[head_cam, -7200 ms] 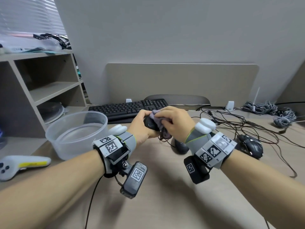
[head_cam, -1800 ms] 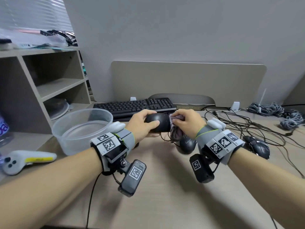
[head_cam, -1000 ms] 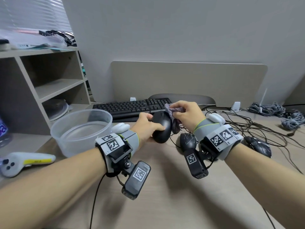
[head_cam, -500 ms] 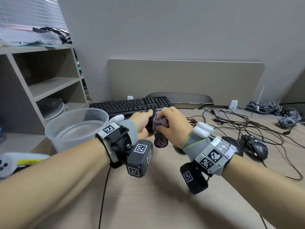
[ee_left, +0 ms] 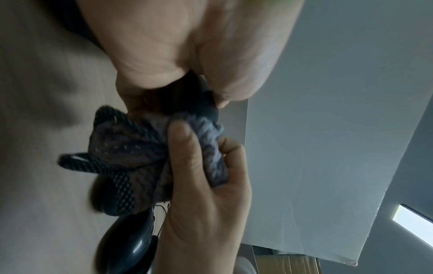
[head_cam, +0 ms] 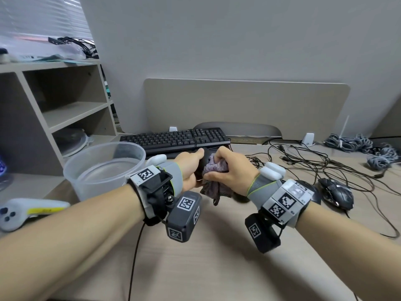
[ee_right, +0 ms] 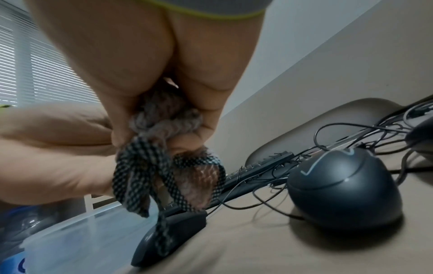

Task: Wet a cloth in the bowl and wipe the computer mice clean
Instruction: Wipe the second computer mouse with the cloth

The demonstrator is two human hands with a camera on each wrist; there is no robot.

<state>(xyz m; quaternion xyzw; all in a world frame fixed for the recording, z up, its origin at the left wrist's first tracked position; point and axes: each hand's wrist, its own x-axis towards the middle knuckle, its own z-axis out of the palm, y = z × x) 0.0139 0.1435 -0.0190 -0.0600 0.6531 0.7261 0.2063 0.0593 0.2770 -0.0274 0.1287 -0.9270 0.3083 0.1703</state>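
Observation:
My left hand [head_cam: 192, 165] grips a black mouse [head_cam: 202, 162] lifted above the desk in front of the keyboard; most of the mouse is hidden. My right hand [head_cam: 225, 168] holds a bunched purple-grey cloth [head_cam: 214, 169] and presses it against the mouse's right side. In the left wrist view the cloth [ee_left: 145, 148] covers the mouse [ee_left: 189, 100], and a checked strap hangs from it. The right wrist view has the cloth [ee_right: 164, 120] squeezed in my fingers. The clear plastic bowl [head_cam: 104, 168] with water stands at the left.
A second black mouse [ee_right: 342, 185] sits on the desk under my right wrist, and a gaming mouse [head_cam: 336, 193] lies further right among tangled cables [head_cam: 314, 161]. A black keyboard [head_cam: 173, 139] lies behind my hands. A white controller [head_cam: 26, 210] lies at the left by the shelf unit [head_cam: 65, 109].
A second ago the mouse stood upright in my left hand with the cloth at its far side. My right hand has since come round the front with the cloth and covers the mouse.

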